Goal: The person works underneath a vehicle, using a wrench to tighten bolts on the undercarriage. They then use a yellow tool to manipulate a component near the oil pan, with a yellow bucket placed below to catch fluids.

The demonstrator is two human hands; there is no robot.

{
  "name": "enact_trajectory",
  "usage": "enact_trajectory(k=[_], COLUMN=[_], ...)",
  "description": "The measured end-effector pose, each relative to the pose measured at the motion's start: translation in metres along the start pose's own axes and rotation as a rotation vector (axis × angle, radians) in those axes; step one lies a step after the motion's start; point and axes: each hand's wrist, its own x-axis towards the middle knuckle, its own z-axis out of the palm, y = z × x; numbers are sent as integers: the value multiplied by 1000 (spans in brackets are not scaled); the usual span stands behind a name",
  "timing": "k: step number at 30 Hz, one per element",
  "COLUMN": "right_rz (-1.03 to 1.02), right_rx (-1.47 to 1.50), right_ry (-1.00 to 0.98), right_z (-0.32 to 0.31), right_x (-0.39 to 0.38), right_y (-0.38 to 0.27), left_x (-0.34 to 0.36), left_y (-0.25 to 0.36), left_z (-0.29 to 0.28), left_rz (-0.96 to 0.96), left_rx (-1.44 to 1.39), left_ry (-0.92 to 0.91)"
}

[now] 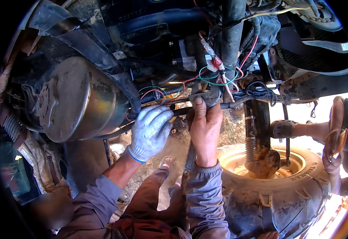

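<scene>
My left hand (150, 129) wears a grey-white knitted glove with a blue cuff edge. Its fingers are curled beside a dark hose (130, 93), and whatever they might hold is hidden. My bare right hand (205, 133) grips a rounded grey metal part (211, 96) under the engine, thumb pressed on its near face and the other fingers behind it. A flat grey bar (190, 157) runs down beside my right wrist; I cannot tell whether the hand holds it. Just above, thin green and red wires (221, 79) loop around a taped bundle.
A brown-gold metal drum (78, 99) sits at left. A large treaded tyre (277, 199) lies at lower right beneath a shaft with a ribbed boot (250, 150). Another person's shod foot (283, 129) and hand (333, 159) are at right. A thick dark pipe (233, 36) descends above.
</scene>
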Motion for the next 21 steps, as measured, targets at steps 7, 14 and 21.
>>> enact_trajectory(k=[7, 14, 21], right_rz=[704, 639, 174], right_rx=[1412, 1563, 132], right_ry=[-430, -400, -88], right_z=[-16, -2, -3], right_x=[-2, -15, -10], right_y=[-9, -5, -4], left_x=[1, -2, -3], left_y=[2, -2, -1], left_z=[-1, -1, 2], left_rz=[-6, 0, -22], left_rx=[-17, -36, -1], left_ry=[-3, 26, -8])
